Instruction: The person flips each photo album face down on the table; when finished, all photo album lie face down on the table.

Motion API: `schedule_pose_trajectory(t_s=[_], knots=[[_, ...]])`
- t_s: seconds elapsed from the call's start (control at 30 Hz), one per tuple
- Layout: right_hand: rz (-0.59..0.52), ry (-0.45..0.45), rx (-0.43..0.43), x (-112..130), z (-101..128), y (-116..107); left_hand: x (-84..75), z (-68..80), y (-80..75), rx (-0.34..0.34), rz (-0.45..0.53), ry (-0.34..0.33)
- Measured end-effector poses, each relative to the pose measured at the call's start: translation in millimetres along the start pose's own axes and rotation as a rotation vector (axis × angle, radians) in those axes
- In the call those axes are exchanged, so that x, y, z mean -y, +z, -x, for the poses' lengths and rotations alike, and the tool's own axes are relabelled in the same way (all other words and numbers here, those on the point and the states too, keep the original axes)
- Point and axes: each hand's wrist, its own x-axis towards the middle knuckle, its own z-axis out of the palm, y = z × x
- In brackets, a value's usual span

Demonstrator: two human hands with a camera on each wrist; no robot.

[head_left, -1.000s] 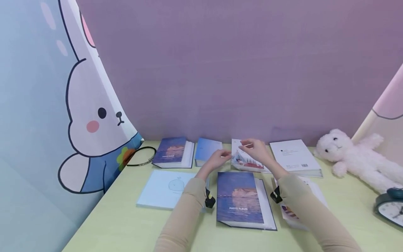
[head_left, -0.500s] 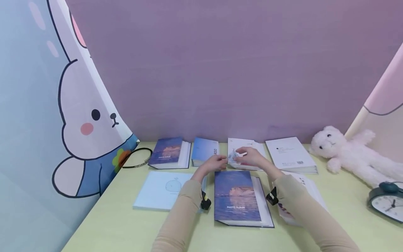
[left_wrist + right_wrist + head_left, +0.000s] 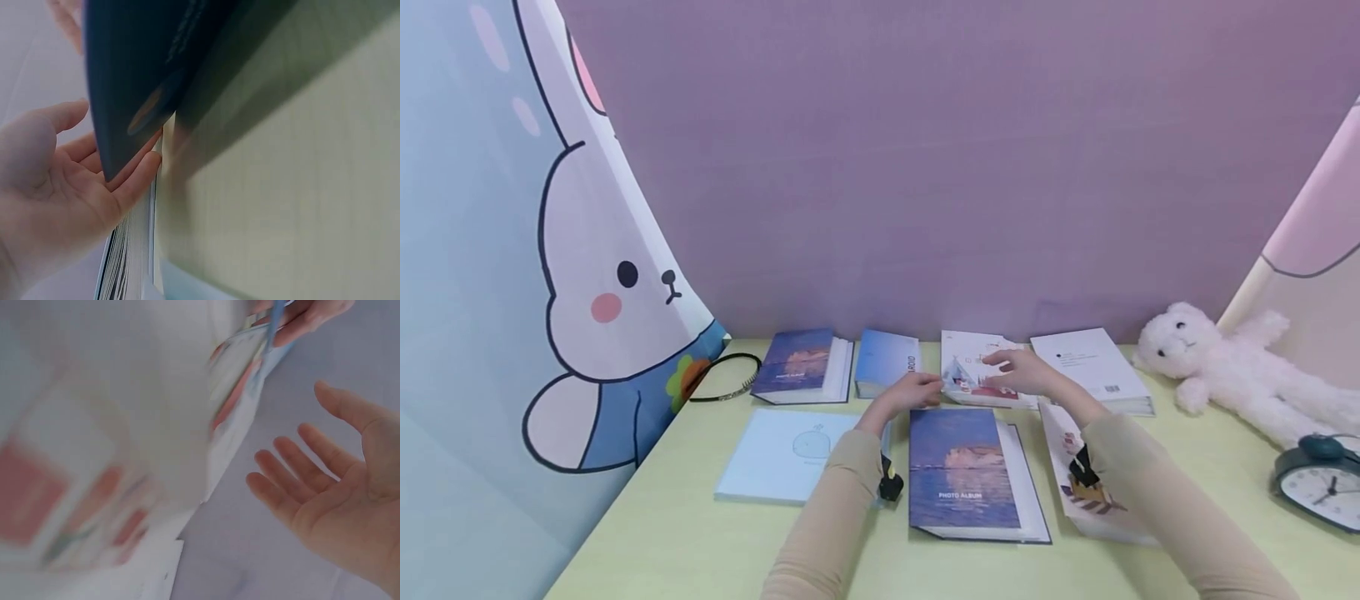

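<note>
My left hand (image 3: 910,395) is low over the table, between the back and front rows of albums, near the left edge of a white album (image 3: 961,392) with a tent drawing. In the left wrist view its fingers (image 3: 134,181) are extended, partly hidden by a dark blue album corner (image 3: 125,112). My right hand (image 3: 1022,373) hovers over the white album's right part with nothing in it. In the right wrist view its fingers (image 3: 275,497) are spread and relaxed. A seascape photo album (image 3: 966,467) lies in front of both hands.
Along the back are another seascape album (image 3: 793,362), a blue album (image 3: 883,358) and a white album (image 3: 1086,362). A light-blue album (image 3: 775,454) lies front left, a white illustrated album (image 3: 1063,450) under the right forearm. A headband (image 3: 756,383), plush bear (image 3: 1240,358) and alarm clock (image 3: 1322,483) flank them.
My right hand has come down, then drawn back to the right, uncovering more of the tent-drawing album. My left hand has lowered slightly. The albums keep their layout as the view shifts a little.
</note>
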Motion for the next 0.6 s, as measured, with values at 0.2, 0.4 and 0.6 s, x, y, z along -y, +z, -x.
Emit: schedule_pose_trajectory(t_s=[0.2,0.4,0.6], knots=[[0.039,0.014,0.096,-11.3,5.4,-1.4,-1.9,-0.2,2.3,0.013,0.000,-0.029],[0.047,0.095,0.188,-18.1,7.0,-0.1,-2.0,0.4,4.0,0.025,0.016,-0.025],[0.038,0.116,0.244,-18.3,5.6,0.7,-2.9,-2.5,5.5,0.034,0.018,-0.026]])
